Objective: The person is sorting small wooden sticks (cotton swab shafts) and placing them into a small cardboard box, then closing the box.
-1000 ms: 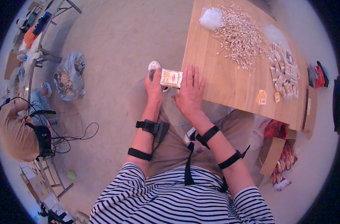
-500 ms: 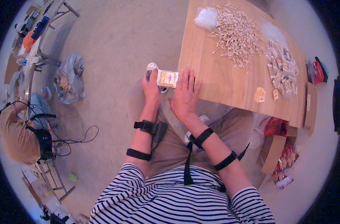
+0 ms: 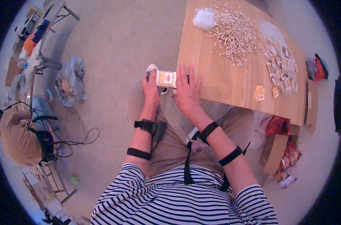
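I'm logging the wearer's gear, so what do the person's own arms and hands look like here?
Both hands are bare: left hand, right hand. Each forearm carries two black straps, one at the wrist and one nearer the elbow; the left wrist strap bears a small black box. Short black-and-white striped sleeves end above the elbows.

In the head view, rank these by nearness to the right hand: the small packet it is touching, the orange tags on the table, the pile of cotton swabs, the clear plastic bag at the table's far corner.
1. small packet: under the right hand, at the table edge.
2. orange tags: to its right.
3. pile of cotton swabs: farther up the table.
4. clear plastic bag: far corner.
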A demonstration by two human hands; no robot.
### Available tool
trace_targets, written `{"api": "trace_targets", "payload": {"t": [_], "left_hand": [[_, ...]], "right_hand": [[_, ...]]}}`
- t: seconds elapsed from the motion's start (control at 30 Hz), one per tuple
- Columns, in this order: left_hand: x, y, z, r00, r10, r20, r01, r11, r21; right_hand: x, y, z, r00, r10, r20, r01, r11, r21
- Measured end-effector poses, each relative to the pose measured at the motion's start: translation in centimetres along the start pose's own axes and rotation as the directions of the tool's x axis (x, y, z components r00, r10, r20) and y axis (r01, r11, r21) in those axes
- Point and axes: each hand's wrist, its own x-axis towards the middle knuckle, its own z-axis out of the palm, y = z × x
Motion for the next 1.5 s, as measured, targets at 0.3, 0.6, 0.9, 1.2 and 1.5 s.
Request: {"api": "trace_targets", "payload": {"t": [0.3, 0.6, 0.9, 1.2, 1.5], "left_hand": [[0.5, -0.5, -0.4, 0.997, -0.077, 0.004, 0.077, 0.997, 0.008], [1.3, -1.5, -1.1, 0.989, -0.049, -0.142, 0.060, 0.995, 0.079], [2.1, -1.8, -2.6, 0.982, -0.166, -0.091, 0.176, 0.978, 0.109], [1.9, -0.7, -3.6, 0.951, -0.300, 0.076, 0.295, 0.953, 0.075], [1.5, -0.5, -4.1, 0.923, -0.212, 0.320, 0.193, 0.977, 0.092]], "right_hand": [[-2.0, -1.2, 2.1, 0.983, 0.064, -0.174, -0.071, 0.997, -0.035], [-1.5, -2.2, 1.5, 0.979, 0.112, -0.172, -0.125, 0.990, -0.065], [3.8, 6.9, -0.6, 0.942, 0.116, -0.316, -0.095, 0.992, 0.081], [5.4, 11.1, 0.8, 0.953, 0.073, -0.293, -0.038, 0.992, 0.124], [-1.2, 12.1, 0.7, 0.968, 0.058, -0.243, -0.010, 0.981, 0.194]]}}
